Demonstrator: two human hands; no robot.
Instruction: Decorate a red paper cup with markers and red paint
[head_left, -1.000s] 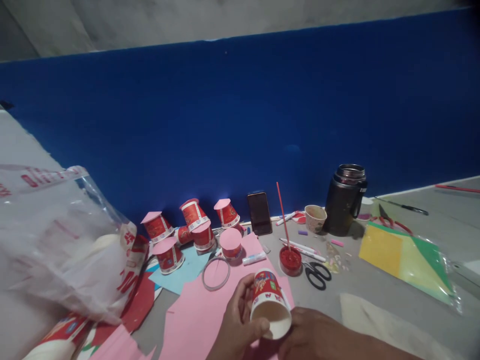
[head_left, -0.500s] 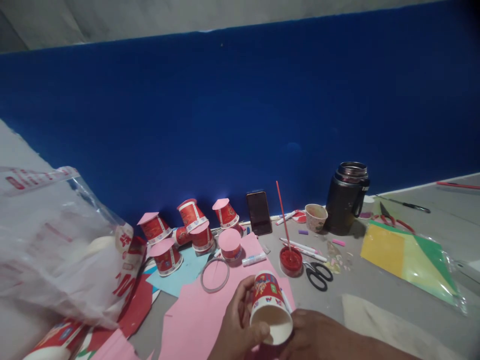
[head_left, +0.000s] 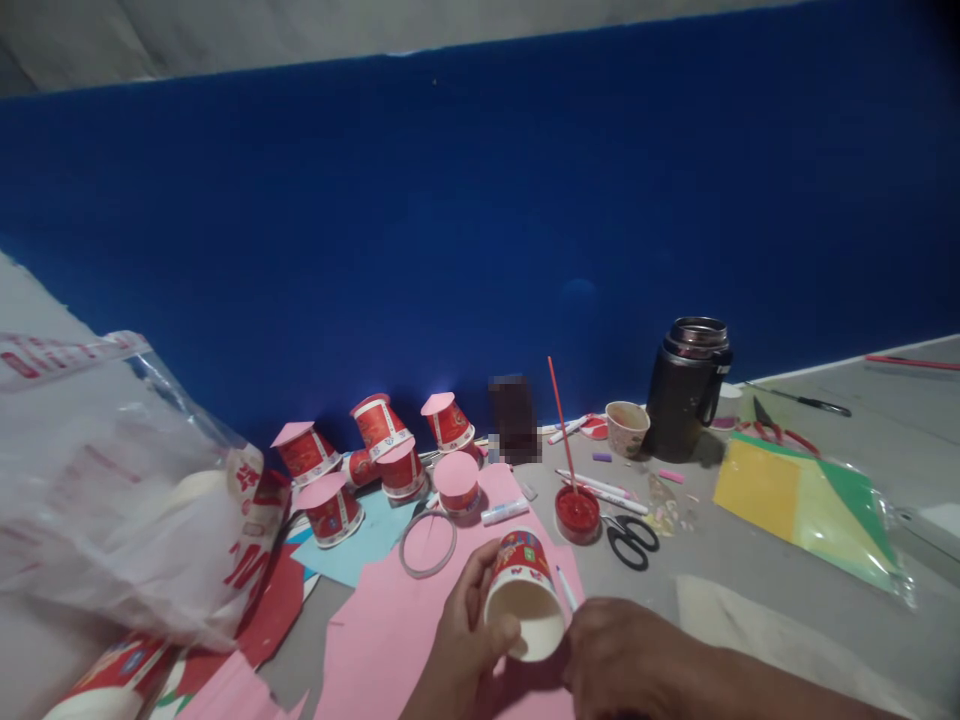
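Note:
My left hand (head_left: 469, 625) is wrapped round a red and white paper cup (head_left: 525, 590), thumb at its rim. The cup is tilted, its open mouth facing me. Just right of that rim is my right hand (head_left: 615, 650), its fingers curled closed; what they hold, if anything, is hidden. A white marker with a purple tip (head_left: 565, 587) shows beyond these fingers, its lower end out of sight; I cannot tell whether it is held. Large pink paper (head_left: 390, 640) lies under the cup.
Red cups with pink paper discs (head_left: 330, 508) stand at back left, beside a plastic bag (head_left: 112, 480). A grey ring (head_left: 427, 545), red paint pot (head_left: 577, 515), black-handled scissors (head_left: 632, 542), small cup (head_left: 627, 430), dark flask (head_left: 686, 390) and coloured sheets (head_left: 810, 510) lie around.
My left hand and the cup have shifted slightly left and farther from me. My right hand has moved a little up, and more of the white marker shows. The view has shifted slightly.

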